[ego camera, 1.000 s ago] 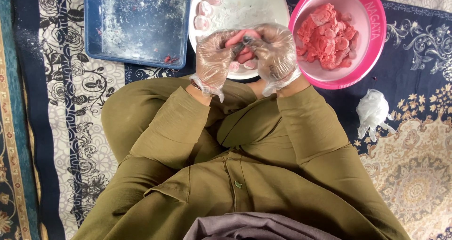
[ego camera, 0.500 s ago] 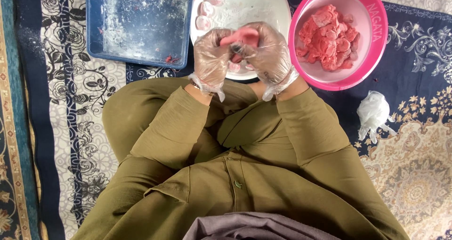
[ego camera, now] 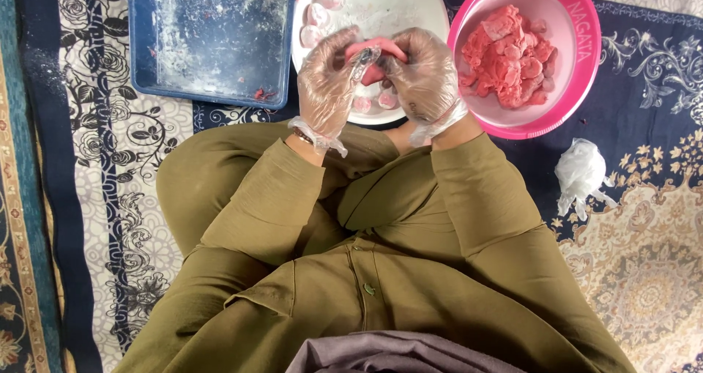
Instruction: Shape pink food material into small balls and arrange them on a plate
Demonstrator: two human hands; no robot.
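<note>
Both hands wear thin clear plastic gloves. My left hand [ego camera: 327, 80] and my right hand [ego camera: 427, 74] meet over a white plate [ego camera: 410, 3] and pinch one piece of pink dough [ego camera: 375, 52] between their fingers. Several small pink dough balls [ego camera: 319, 14] lie on the plate, some at its far left, some under my hands. To the right stands a pink bowl [ego camera: 578, 87] with a heap of pink dough [ego camera: 509, 54] in it.
A blue rectangular tray [ego camera: 212, 36] dusted with white flour lies at the upper left. A crumpled clear plastic glove or bag [ego camera: 580, 174] rests on the patterned carpet [ego camera: 95, 168] at the right. I sit cross-legged in olive clothes.
The pink dough piece has been drawn out and flattened between my fingers, and both hands have lifted a little higher over the plate.
</note>
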